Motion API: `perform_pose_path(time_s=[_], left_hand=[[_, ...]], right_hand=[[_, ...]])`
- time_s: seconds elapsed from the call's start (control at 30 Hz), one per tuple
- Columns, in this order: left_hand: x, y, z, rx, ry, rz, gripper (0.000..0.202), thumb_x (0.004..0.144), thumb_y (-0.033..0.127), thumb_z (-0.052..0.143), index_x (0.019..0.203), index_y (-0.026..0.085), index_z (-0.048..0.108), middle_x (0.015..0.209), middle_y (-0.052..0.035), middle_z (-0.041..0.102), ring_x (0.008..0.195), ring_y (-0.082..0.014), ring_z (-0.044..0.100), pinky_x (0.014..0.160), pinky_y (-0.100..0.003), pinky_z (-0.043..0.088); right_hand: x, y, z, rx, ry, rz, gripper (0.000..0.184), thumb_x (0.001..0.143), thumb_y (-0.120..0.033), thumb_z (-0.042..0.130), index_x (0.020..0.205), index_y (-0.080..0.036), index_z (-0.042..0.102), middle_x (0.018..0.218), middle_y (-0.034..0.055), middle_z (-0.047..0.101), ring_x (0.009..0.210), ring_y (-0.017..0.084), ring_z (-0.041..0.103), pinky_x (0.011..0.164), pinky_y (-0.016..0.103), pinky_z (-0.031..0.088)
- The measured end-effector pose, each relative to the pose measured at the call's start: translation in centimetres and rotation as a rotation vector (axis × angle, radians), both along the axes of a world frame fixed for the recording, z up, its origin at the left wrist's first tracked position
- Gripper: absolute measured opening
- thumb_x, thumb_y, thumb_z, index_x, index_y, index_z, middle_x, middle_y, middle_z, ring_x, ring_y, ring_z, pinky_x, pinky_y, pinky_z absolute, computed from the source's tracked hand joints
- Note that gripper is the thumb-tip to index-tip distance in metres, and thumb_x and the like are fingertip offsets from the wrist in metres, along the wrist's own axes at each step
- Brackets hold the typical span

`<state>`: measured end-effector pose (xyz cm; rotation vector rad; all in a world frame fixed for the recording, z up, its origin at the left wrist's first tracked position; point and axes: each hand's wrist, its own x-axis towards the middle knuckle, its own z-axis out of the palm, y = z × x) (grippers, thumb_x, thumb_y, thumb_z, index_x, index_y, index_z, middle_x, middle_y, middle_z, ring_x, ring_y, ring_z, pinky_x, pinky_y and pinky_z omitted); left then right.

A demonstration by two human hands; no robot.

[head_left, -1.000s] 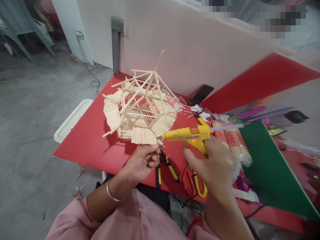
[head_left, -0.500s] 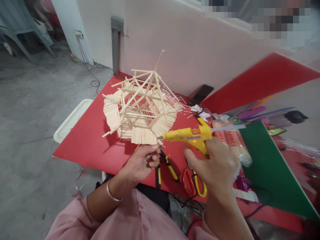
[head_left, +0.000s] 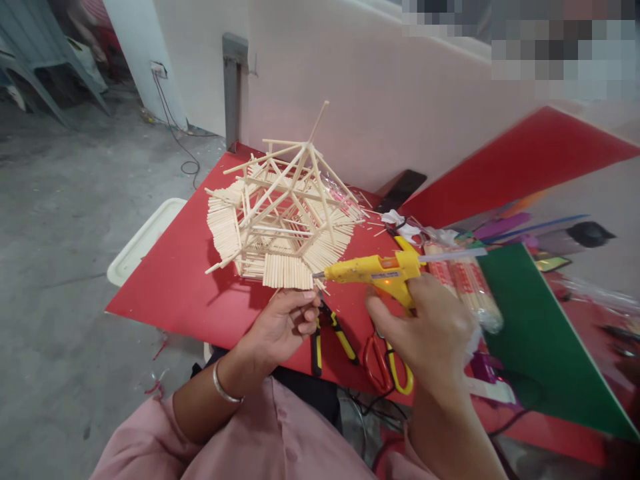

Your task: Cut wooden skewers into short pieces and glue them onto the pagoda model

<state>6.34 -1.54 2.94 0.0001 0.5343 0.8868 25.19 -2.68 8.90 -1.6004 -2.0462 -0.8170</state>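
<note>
A model built of thin wooden sticks point(head_left: 280, 200) stands on the red board, with an open pointed roof frame and a sloping skirt of close-set sticks. My left hand point(head_left: 287, 323) is closed, thumb and fingers pinched just under the lower edge of the front stick panel point(head_left: 288, 272). What lies between those fingertips is too small to make out. In my right hand point(head_left: 430, 327) is a yellow glue gun point(head_left: 373, 270), gripped by its handle, with a glue stick protruding from the back and an orange light glowing. Its nozzle meets the right edge of the front panel.
Pliers point(head_left: 340, 337) and red-and-yellow scissors point(head_left: 387, 363) lie between my arms on the red board point(head_left: 165, 287). Packets of sticks point(head_left: 465, 283) and a green board point(head_left: 545, 347) are to the right. A dark phone-like slab point(head_left: 403, 190) rests by the pale wall.
The glue gun and my right hand have shifted very slightly left, bringing the nozzle closer onto the panel's edge. My left hand and the stick model look the same.
</note>
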Motion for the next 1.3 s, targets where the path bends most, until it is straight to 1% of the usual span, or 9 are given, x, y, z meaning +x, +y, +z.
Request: perform_pose_path(time_s=[0.17,0.33,0.5,0.63,0.77,0.9,1.0,1.17,1.3], left_hand=[[0.0,0.0,0.0,0.003,0.001,-0.001,0.023,0.056,0.015,0.081,0.069,0.008,0.064,0.064,-0.0004,0.058,0.048,-0.0016,0.042,0.040,-0.014,0.024],[0.1,0.0,-0.1,0.012,0.016,-0.004,0.022,0.057,0.016,0.081,0.068,0.009,0.064,0.064,-0.0007,0.058,0.048,-0.0021,0.041,0.040,-0.016,0.022],[0.1,-0.2,-0.4,0.046,0.017,-0.009,0.019,0.059,0.017,0.080,0.065,0.010,0.063,0.066,-0.0010,0.058,0.049,-0.0027,0.041,0.041,-0.017,0.023],[0.1,-0.5,-0.5,0.043,0.009,-0.023,0.022,0.057,0.015,0.080,0.073,0.011,0.065,0.066,-0.0006,0.060,0.049,-0.0030,0.044,0.041,-0.016,0.024],[0.3,-1.0,-1.1,0.074,0.050,-0.057,0.028,0.058,0.014,0.082,0.078,0.013,0.064,0.066,0.0009,0.060,0.047,-0.0028,0.047,0.041,-0.014,0.025],[0.4,-1.4,-2.4,0.104,0.172,-0.082,0.033,0.059,0.022,0.086,0.080,0.013,0.062,0.065,0.0019,0.061,0.045,-0.0023,0.047,0.040,-0.013,0.025],[0.4,-1.6,-3.0,0.093,0.255,-0.086,0.038,0.058,0.033,0.088,0.076,0.014,0.060,0.056,0.0040,0.057,0.040,-0.0020,0.043,0.038,-0.013,0.024],[0.9,-2.0,-3.0,0.109,0.335,-0.107,0.043,0.063,0.048,0.082,0.061,0.015,0.054,0.046,0.0052,0.048,0.036,-0.0034,0.037,0.036,-0.016,0.022],[1.8,-2.7,-2.9,0.179,0.417,-0.031,0.048,0.059,0.043,0.084,0.051,0.014,0.046,0.061,0.0005,0.057,0.044,-0.0030,0.043,0.039,-0.016,0.025]], right_hand=[[0.1,0.0,-0.2,-0.011,-0.006,-0.046,0.020,0.077,-0.033,0.065,0.074,-0.022,0.049,0.064,-0.0027,0.051,0.059,0.013,0.046,0.053,0.029,0.023],[0.2,0.0,-0.3,0.004,0.005,-0.018,0.020,0.076,-0.032,0.066,0.075,-0.021,0.050,0.065,-0.0025,0.051,0.058,0.013,0.045,0.052,0.029,0.023],[0.1,-0.2,-0.1,-0.053,0.061,-0.076,0.023,0.077,-0.034,0.063,0.070,-0.023,0.043,0.065,-0.0016,0.050,0.059,0.014,0.045,0.053,0.029,0.025],[-0.2,-0.4,-0.1,-0.099,0.184,-0.146,0.027,0.076,-0.036,0.062,0.067,-0.024,0.039,0.062,-0.0025,0.047,0.057,0.013,0.044,0.054,0.028,0.029],[0.2,-0.8,-0.5,-0.263,0.499,-0.215,0.032,0.074,-0.048,0.064,0.069,-0.023,0.044,0.057,-0.0058,0.045,0.049,0.010,0.039,0.049,0.025,0.032],[2.4,-2.5,-1.6,-0.479,0.821,-0.338,0.046,0.063,-0.062,0.070,0.079,-0.022,0.054,0.058,-0.0052,0.054,0.050,0.011,0.047,0.048,0.025,0.038],[5.0,-4.7,-2.8,-0.600,0.931,-0.392,0.058,0.056,-0.064,0.073,0.091,-0.019,0.061,0.064,-0.0011,0.063,0.056,0.016,0.055,0.051,0.027,0.043],[9.2,-8.2,-5.5,-0.534,0.870,-0.530,0.058,0.057,-0.066,0.071,0.093,-0.020,0.069,0.075,0.0051,0.069,0.071,0.025,0.064,0.058,0.032,0.045],[11.2,-8.2,-8.0,-0.502,0.917,-0.492,0.050,0.064,-0.062,0.068,0.091,-0.021,0.071,0.072,0.0034,0.068,0.067,0.023,0.062,0.057,0.031,0.044]])
